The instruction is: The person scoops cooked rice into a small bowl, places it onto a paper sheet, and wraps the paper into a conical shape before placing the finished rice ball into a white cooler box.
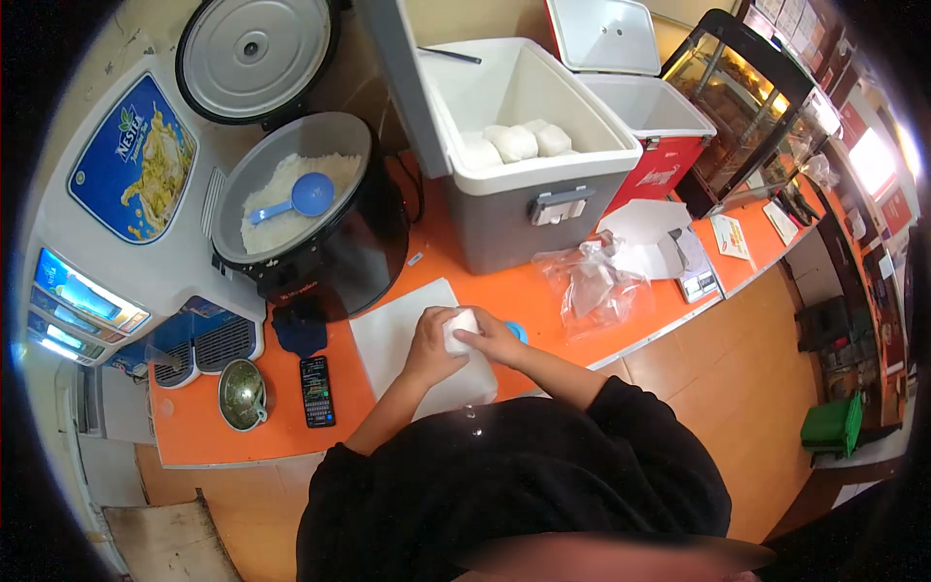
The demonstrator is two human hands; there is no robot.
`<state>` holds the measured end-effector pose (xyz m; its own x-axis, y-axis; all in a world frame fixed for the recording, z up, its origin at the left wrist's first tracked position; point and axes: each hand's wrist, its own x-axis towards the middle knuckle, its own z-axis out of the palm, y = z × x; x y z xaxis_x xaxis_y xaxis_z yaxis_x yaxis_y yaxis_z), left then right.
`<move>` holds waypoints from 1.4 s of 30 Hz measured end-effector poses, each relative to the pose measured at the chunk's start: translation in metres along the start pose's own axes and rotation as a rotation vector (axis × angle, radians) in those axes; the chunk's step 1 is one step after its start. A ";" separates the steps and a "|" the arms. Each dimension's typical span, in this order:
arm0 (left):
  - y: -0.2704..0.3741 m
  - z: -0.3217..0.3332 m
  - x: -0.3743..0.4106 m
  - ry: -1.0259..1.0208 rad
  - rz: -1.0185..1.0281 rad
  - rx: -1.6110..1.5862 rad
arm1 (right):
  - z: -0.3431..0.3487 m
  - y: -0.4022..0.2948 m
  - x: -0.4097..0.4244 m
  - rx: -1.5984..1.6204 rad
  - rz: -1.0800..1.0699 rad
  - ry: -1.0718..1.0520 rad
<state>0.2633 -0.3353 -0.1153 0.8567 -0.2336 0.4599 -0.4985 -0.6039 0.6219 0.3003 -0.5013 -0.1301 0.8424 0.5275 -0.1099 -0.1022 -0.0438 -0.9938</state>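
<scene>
Between my two hands I hold a white wrapped bundle (460,332), which looks like packed rice. My left hand (430,348) grips its left side, and my right hand (498,339) closes on it from the right with the thumb across its front. Below them a sheet of white paper (393,335) lies on the orange counter (349,407). Part of a blue round object (517,332) shows just beyond my right hand. Several similar white bundles (518,144) rest inside the grey cooler box (502,225), whose lid stands up.
A large rice cooker (342,254) holds white rice (280,182) and a blue scoop (309,196). Left of me are a metal bowl (234,385), a phone (316,393) and a dark cloth (300,327). Plastic bags (593,280) and a scale (698,280) lie to the right.
</scene>
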 end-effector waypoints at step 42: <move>-0.028 0.052 -0.152 0.023 -0.874 0.602 | -0.242 -0.182 0.386 -0.649 0.123 -0.523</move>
<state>0.1536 -0.3220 -0.2357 0.8799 0.4748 0.0202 0.4427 -0.8344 0.3282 0.7719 -0.4954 0.0046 0.4748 0.8051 -0.3554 0.2818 -0.5217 -0.8052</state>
